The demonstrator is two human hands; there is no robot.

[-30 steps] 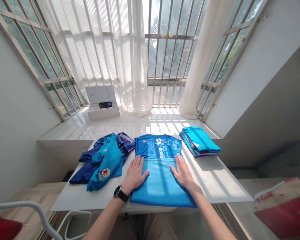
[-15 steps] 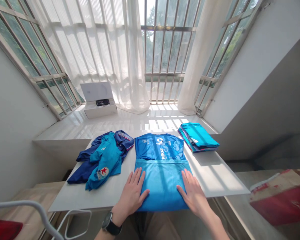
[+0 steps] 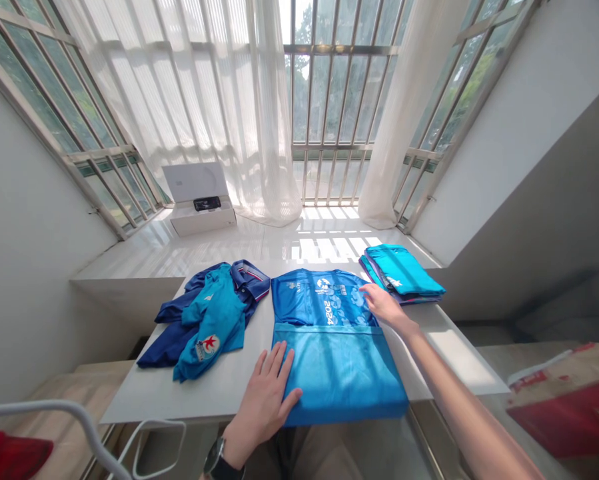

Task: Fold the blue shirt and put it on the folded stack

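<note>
Room with white walls, fitted out around one white table (image 3: 214,393), the landmark for every entry below

Barred window (image 3: 339,100): tall, metal-framed, well beyond the table
Sheer curtains (image 3: 194,113): white, hanging at the window, well beyond the table
White ledge (image 3: 129,263): glossy, sunlit, directly beyond the table's far edge
Paper bag (image 3: 564,400): red and tan, low down, right of the table
White rail (image 3: 44,407): curved, low down, left of the table
White box (image 3: 199,223): lid up, on the ledge, beyond the table's left half
Blue shirt (image 3: 336,373): on the table's middle, lower half folded up over the body, printed "2024" showing above the fold
Navy polo shirt (image 3: 166,353): loosely laid on the table's left part, collar toward the far edge
Teal shirt (image 3: 212,327): crumpled on top of the navy polo shirt, with a star badge
Stack of folded shirts (image 3: 402,273): teal on top, at the table's far right corner

Left hand (image 3: 264,407): open and flat, on the table near its near edge, thumb side on the blue shirt's left edge, holding nothing
Right hand (image 3: 386,305): open, fingers loosely extended, fingertips (image 3: 365,289) on the blue shirt's upper right edge, just beside the stack of folded shirts, holding nothing
Wristwatch (image 3: 216,460): black, on the left wrist, near the table's near edge
</note>
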